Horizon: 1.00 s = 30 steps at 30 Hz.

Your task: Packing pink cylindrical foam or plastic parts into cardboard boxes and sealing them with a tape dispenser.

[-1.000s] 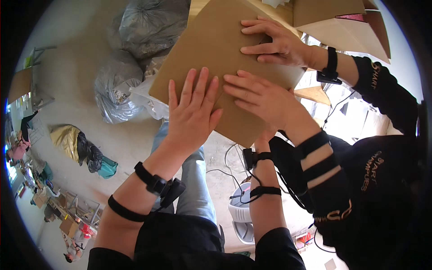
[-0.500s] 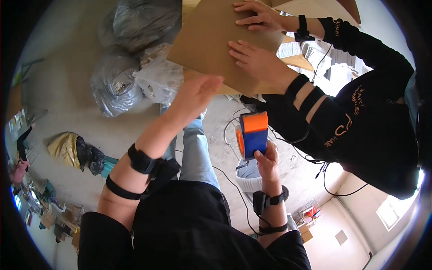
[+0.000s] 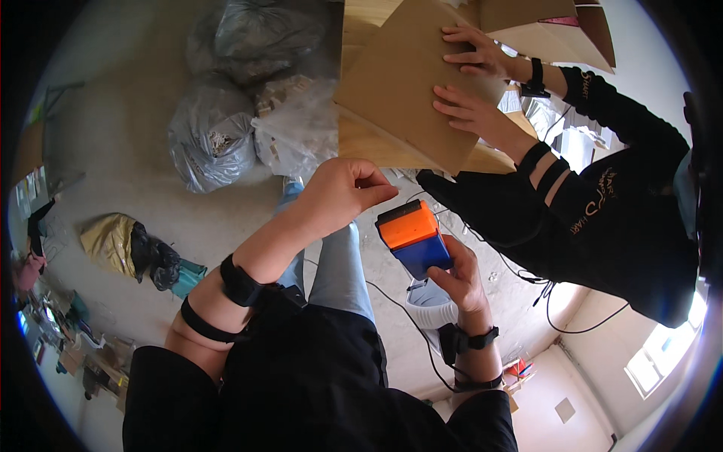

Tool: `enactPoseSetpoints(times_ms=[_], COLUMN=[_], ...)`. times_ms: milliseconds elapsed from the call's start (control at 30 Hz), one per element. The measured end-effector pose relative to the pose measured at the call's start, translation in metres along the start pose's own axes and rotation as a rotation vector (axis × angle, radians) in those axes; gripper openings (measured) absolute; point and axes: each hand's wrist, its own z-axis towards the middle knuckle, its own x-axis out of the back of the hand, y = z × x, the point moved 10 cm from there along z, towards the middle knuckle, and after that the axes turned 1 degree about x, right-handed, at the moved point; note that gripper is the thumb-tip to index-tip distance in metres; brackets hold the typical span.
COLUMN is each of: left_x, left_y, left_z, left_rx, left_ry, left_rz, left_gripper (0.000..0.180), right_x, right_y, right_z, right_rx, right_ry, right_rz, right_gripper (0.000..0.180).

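Note:
My right hand is wrapped round the blue lower part of a tape dispenser, with its orange end tilted up and to the left. Just left of the dispenser's top, my left hand is closed, thumb and forefinger pinched together. Whatever may be between those fingertips is too small to make out. Beyond both hands, a brown cardboard sheet or box panel lies on a wooden table. Another person's two hands rest flat on that cardboard, fingers spread.
Grey plastic bags of scrap stand on the floor at the table's left. An open cardboard box is at the far right. The other person stands close on my right. Cables hang beside me, near a white bin.
My left hand has come nearer the dispenser and its fingers now pinch. The dispenser has turned, its orange end tipping left. The table and cardboard have shifted right in view.

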Motion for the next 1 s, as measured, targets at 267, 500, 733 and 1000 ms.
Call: enactPoseSetpoints(times_ms=[267, 500, 733, 1000], left_x=[0.093, 0.136, 0.13, 0.133], left_y=[0.0, -0.018, -0.046, -0.053], left_z=[-0.001, 0.035, 0.054, 0.055], left_rx=[-0.238, -0.161, -0.043, 0.014], left_ry=[0.543, 0.75, 0.745, 0.793], left_rz=[0.047, 0.028, -0.01, -0.076], left_gripper=[0.017, 0.023, 0.022, 0.027], right_x=[0.047, 0.077, 0.089, 0.091], right_y=[-0.041, -0.037, -0.016, -0.012], right_z=[0.033, 0.068, 0.093, 0.106], right_rx=[0.083, 0.022, -0.027, -0.04], right_ry=[-0.044, -0.086, -0.108, -0.125], right_rz=[-0.453, -0.517, -0.524, -0.443], right_gripper=[0.028, 0.025, 0.025, 0.026])
